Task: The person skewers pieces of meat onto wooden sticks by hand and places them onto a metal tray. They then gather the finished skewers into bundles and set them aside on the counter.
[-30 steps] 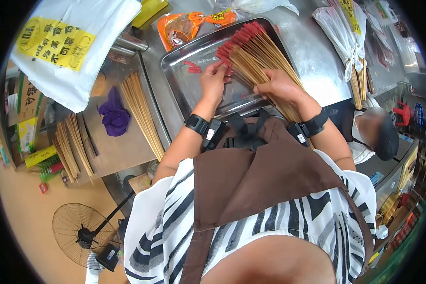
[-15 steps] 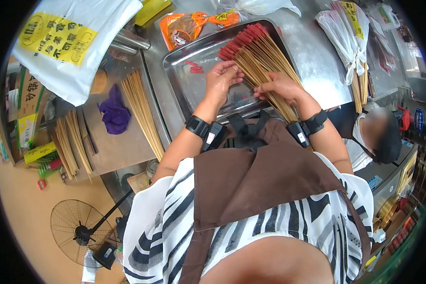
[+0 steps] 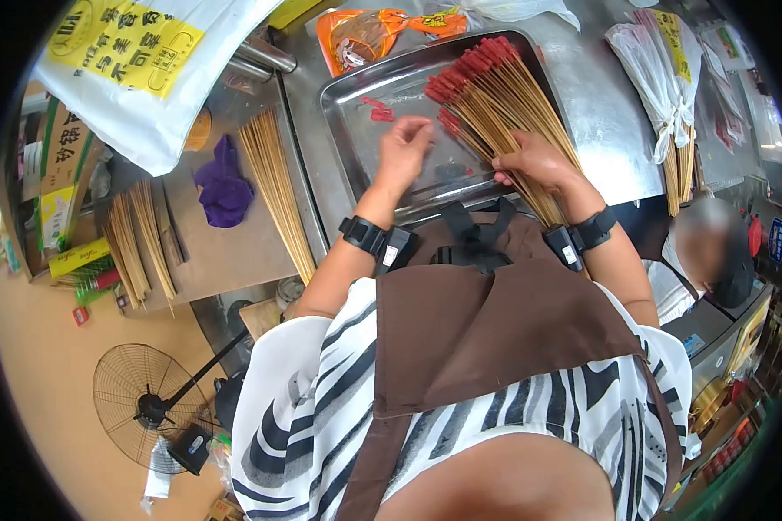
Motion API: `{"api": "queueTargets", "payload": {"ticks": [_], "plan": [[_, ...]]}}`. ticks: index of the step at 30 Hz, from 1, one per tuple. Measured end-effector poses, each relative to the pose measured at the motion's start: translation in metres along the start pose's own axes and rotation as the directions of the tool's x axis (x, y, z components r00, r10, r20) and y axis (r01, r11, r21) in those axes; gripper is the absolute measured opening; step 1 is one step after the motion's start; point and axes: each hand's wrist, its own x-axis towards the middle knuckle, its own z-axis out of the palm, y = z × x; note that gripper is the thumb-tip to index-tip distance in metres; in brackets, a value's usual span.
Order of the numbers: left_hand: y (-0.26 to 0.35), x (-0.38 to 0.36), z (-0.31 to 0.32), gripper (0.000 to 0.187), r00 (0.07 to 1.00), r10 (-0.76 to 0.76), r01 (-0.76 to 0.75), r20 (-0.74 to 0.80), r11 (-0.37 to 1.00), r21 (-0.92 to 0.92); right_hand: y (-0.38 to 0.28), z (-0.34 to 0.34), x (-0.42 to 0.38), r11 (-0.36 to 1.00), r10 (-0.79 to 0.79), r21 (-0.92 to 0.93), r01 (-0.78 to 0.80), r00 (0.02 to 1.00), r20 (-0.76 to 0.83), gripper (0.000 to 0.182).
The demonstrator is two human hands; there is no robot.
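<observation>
My right hand (image 3: 537,162) is wrapped round the lower part of a bundle of thin wooden skewers (image 3: 517,143). Red pieces of meat (image 3: 473,65) sit on the skewers' far ends, over the right side of a metal tray (image 3: 343,165). To the left of the bundle, apart from it, my left hand (image 3: 404,154) hovers above the tray with bent fingers. Its fingertips are blurred, and whether anything is between them does not show. A few loose red meat pieces (image 3: 381,114) lie on the tray bottom just beyond that hand.
Bare skewers (image 3: 276,191) and a purple cloth (image 3: 223,187) lie on the left counter. A white bag (image 3: 156,113) hangs into view there. Behind the tray is an orange packet (image 3: 356,39). Bagged skewers (image 3: 669,87) lie at right, near another person (image 3: 704,252). A fan (image 3: 152,408) stands lower left.
My left hand has drawn away from the skewer bundle to the left. Small red meat ends now show at the bundle's near left side. My right hand keeps its hold; the whole view has shifted slightly.
</observation>
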Motion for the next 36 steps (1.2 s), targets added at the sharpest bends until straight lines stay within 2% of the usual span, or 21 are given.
{"api": "queueTargets", "payload": {"ticks": [1, 2, 3, 4, 8, 10, 14, 15, 16, 17, 18, 19, 20, 22, 26, 36], "plan": [[-0.003, 0.001, -0.010, 0.017, 0.975, 0.198, -0.137, -0.100, 0.892, 0.431, 0.001, 0.000, 0.000, 1.000, -0.005, -0.013, 0.005, 1.000, -0.016, 0.021], [0.000, 0.002, -0.020, 0.017, 0.976, 0.196, -0.136, -0.099, 0.893, 0.430, 0.002, 0.001, -0.001, 1.000, -0.011, -0.028, 0.010, 0.999, -0.031, 0.021], [0.005, 0.003, -0.030, 0.019, 0.923, 0.381, -0.230, -0.063, 0.673, 0.703, 0.002, 0.000, -0.001, 1.000, -0.009, -0.027, 0.008, 0.999, -0.031, 0.021], [0.008, 0.004, -0.036, 0.021, 0.845, 0.533, -0.265, 0.033, 0.364, 0.893, 0.003, 0.001, 0.000, 0.999, -0.010, -0.046, 0.009, 0.999, -0.032, 0.021], [-0.003, 0.018, -0.046, 0.021, 0.865, 0.495, -0.284, 0.080, 0.353, 0.892, 0.000, 0.004, 0.000, 0.998, 0.022, -0.063, -0.025, 0.998, -0.050, 0.020], [-0.005, 0.023, -0.044, 0.020, 0.892, 0.424, -0.305, 0.155, 0.314, 0.899, -0.002, 0.005, -0.003, 0.999, 0.009, -0.041, -0.011, 0.999, -0.049, 0.020], [-0.002, 0.024, -0.034, 0.021, 0.912, 0.368, -0.292, 0.181, 0.274, 0.916, 0.002, 0.004, -0.003, 1.000, 0.007, -0.003, -0.008, 0.997, -0.072, 0.022], [-0.001, 0.026, -0.031, 0.021, 0.974, 0.223, -0.190, 0.049, 0.672, 0.715, 0.002, 0.003, -0.002, 1.000, 0.005, 0.000, -0.005, 0.997, -0.077, 0.022], [0.001, 0.026, -0.027, 0.022, 1.000, 0.025, -0.019, -0.010, 0.927, 0.374, 0.003, 0.003, -0.002, 1.000, 0.003, -0.004, -0.003, 0.997, -0.079, 0.022], [0.003, 0.024, -0.023, 0.022, 1.000, 0.024, -0.019, -0.008, 0.927, 0.375, 0.003, 0.003, -0.002, 1.000, 0.003, -0.009, -0.003, 0.997, -0.079, 0.022], [0.005, 0.022, -0.019, 0.023, 0.997, -0.080, 0.080, 0.009, 0.997, -0.016, 0.004, 0.003, -0.001, 1.000, 0.004, -0.010, -0.005, 0.997, -0.079, 0.022], [0.006, 0.020, -0.016, 0.024, 0.984, -0.167, 0.179, 0.065, 0.899, -0.400, 0.005, 0.004, 0.000, 1.000, -0.001, -0.007, 0.000, 0.997, -0.080, 0.022], [0.006, 0.020, -0.013, 0.024, 0.984, -0.167, 0.179, 0.064, 0.899, -0.401, 0.006, 0.004, 0.001, 1.000, -0.005, -0.005, 0.005, 0.997, -0.080, 0.022], [0.005, 0.019, -0.008, 0.024, 0.975, -0.183, 0.223, 0.129, 0.743, -0.631, 0.005, 0.005, 0.000, 1.000, -0.013, -0.020, 0.012, 0.997, -0.077, 0.023], [0.007, 0.018, 0.006, 0.026, 0.971, -0.224, 0.224, 0.090, 0.701, -0.677, 0.005, 0.005, 0.002, 1.000, -0.021, -0.024, 0.019, 0.995, -0.099, 0.023], [0.012, 0.012, 0.018, 0.027, 0.987, -0.158, 0.134, 0.019, 0.759, -0.637, 0.004, 0.006, 0.002, 0.999, -0.008, -0.035, 0.005, 0.995, -0.101, 0.025]]}}
